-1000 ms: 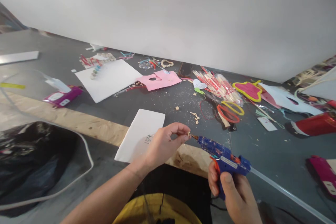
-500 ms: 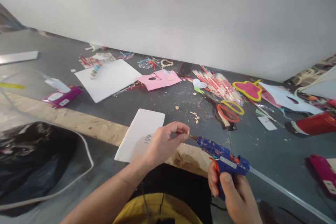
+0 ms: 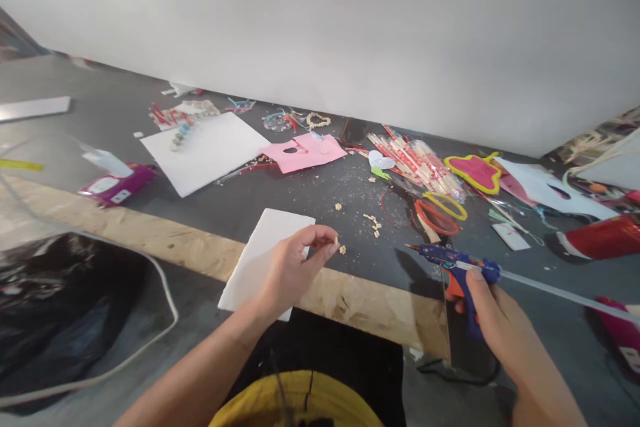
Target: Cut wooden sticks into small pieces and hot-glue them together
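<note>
My left hand (image 3: 295,267) hovers above a white card (image 3: 267,233), thumb and fingertips pinching a tiny pale wooden piece (image 3: 337,239). Just beyond those fingertips lies a small wooden cluster (image 3: 343,250), and another cluster (image 3: 339,207) sits farther back. Several loose wooden bits (image 3: 373,221) are scattered to the right. Wrapped around the handle of a blue glue gun (image 3: 463,265) is my right hand (image 3: 500,320). The gun's metal tip points left, apart from the piece, and a long clear glue stick (image 3: 555,288) comes out of its back.
Scissors (image 3: 439,220) and bundled chopsticks (image 3: 417,163) lie behind the gun. Pink paper (image 3: 303,153) and a white sheet (image 3: 210,150) are farther back. A red cup (image 3: 600,238) lies at right; a purple power strip (image 3: 120,187) with a cable is at left.
My right hand has drawn the glue gun away to the right, off the wooden piece. My left hand has shifted slightly left and up, still pinching, and a wooden cluster now shows beside it.
</note>
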Demonstrator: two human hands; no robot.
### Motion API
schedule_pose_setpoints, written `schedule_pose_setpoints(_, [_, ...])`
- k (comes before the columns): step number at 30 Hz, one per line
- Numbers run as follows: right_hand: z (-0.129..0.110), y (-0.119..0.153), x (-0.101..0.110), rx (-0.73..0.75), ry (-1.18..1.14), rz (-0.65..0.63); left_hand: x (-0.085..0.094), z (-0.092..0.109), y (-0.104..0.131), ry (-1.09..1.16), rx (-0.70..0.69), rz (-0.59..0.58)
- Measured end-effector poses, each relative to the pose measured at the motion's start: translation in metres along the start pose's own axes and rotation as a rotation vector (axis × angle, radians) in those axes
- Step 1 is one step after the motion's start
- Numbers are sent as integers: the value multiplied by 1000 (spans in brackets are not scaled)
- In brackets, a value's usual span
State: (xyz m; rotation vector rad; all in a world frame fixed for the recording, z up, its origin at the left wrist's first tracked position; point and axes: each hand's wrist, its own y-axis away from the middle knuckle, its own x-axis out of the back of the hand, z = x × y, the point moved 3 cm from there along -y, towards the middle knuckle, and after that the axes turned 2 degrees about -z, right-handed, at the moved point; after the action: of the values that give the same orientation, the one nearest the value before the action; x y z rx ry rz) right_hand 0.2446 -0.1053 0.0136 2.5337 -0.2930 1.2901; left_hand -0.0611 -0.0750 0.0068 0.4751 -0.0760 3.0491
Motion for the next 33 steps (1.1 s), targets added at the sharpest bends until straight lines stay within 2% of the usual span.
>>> schedule_pose_setpoints(4, [8,-20,19,-171,458,-22,5,-3,0,-53,7,16])
schedule_pose_setpoints(7, [2,-14,25,-218,610,77,5,-7,0,-73,0,23])
schedule_pose_setpoints(9, [-12,-7,19,-78,576,252,4,-9,-1,-87,2,21])
schedule_pose_setpoints(10, [-23,-3,12,53,524,342,3,-9,-1,-91,4,17])
schedule_pose_setpoints(11, [-36,1,1,220,448,377,2,-10,-2,-91,6,14])
schedule_pose_setpoints(12, [-48,3,-13,397,355,340,1,-11,-2,-87,6,11])
schedule_pose_setpoints(14, [-73,3,-44,668,194,101,0,-11,-2,-77,-1,3])
schedule_pose_setpoints(17, [-103,-1,-81,872,120,-162,0,-12,-1,-75,-14,-12])
schedule_pose_setpoints(19, [-116,-5,-93,940,112,-262,2,-11,0,-68,-14,-15])
schedule_pose_setpoints(24, [-124,-11,-102,947,96,-328,6,-10,-1,-48,0,-13])
schedule_pose_setpoints(29, [-118,-11,-101,869,65,-290,1,-10,0,-59,30,-30])
schedule_pose_setpoints(33, [-111,-3,-91,766,6,-239,-6,-9,5,-71,5,-63])
